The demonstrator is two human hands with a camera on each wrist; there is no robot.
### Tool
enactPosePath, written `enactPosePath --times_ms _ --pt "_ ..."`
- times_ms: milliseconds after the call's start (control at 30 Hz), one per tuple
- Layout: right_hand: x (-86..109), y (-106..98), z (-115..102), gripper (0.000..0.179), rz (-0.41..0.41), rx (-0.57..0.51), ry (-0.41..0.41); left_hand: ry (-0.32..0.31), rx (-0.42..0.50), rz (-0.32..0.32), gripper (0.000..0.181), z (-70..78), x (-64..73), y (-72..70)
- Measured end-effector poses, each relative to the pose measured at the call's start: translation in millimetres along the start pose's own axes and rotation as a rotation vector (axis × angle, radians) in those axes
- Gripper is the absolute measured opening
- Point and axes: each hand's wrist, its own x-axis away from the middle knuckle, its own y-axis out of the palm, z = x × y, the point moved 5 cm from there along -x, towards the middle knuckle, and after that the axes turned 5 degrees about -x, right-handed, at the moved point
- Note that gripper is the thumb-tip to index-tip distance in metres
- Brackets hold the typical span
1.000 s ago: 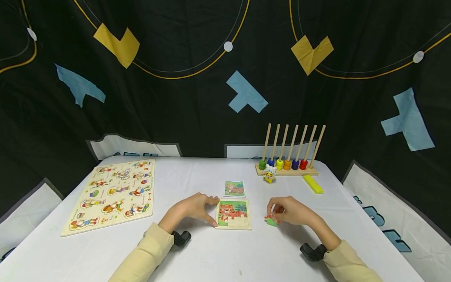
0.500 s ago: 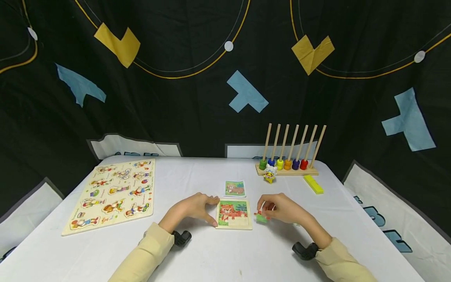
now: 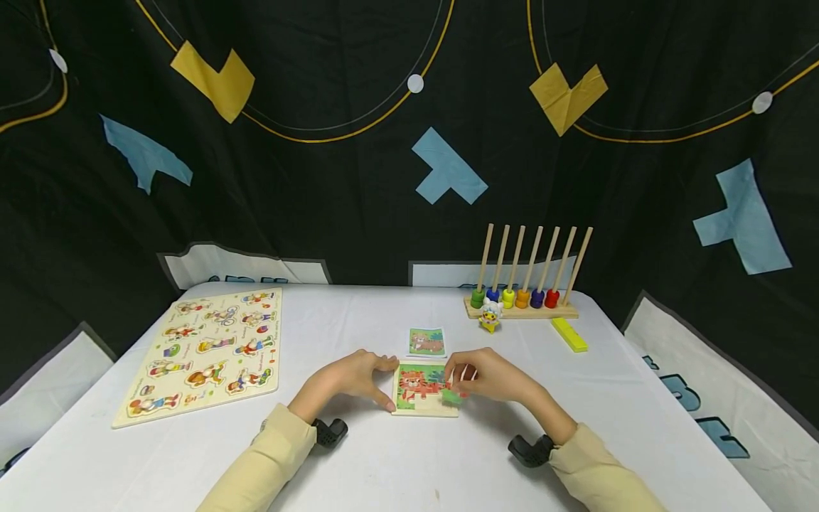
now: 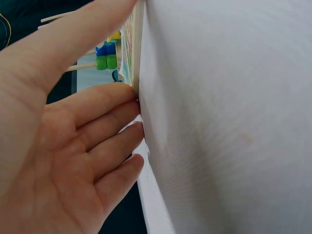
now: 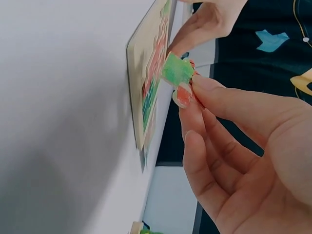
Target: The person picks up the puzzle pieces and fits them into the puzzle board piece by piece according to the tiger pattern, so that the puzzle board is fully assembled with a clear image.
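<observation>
A small square wooden puzzle board [image 3: 427, 410] lies mid-table, with a red tiger picture on green and a bare wooden area at its lower right. My left hand [image 3: 355, 377] touches its left edge, thumb at the near corner and fingers farther up. In the left wrist view the fingers of that hand are fairly straight against the board's rim. Between thumb and fingertips, my right hand [image 3: 491, 377] pinches a green and red puzzle piece [image 5: 176, 70]. That piece hangs over the board's right side, apart from the board's surface in the right wrist view.
Just behind the board lies a picture card [image 3: 426, 343]. A large peg puzzle board [image 3: 214, 348] covers the left of the table. At the back right stand a bead rack [image 3: 525, 313] with wooden rods, a small figurine [image 3: 490, 316] and a yellow block [image 3: 569, 335].
My right hand has moved left with the puzzle piece, from the table right of the board to over the board's right side. The left hand stays in place.
</observation>
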Motion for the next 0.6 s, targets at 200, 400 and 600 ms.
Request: enactPosePath --times_ms 200,400,600 --pt "-11.3 8 -4 0.011 -0.027 -0.027 0.001 0.003 -0.006 0.001 0.086 -0.2 0.1 0.5" --pt "-21.8 17 -9 0.013 -0.054 -0.038 -0.034 0.006 0.0 0.001 0.085 -0.2 0.7 0.3" --pt "-30.0 24 -11 0.014 -0.088 -0.02 -0.033 0.013 0.003 0.003 0.084 0.7 0.9 -0.5"
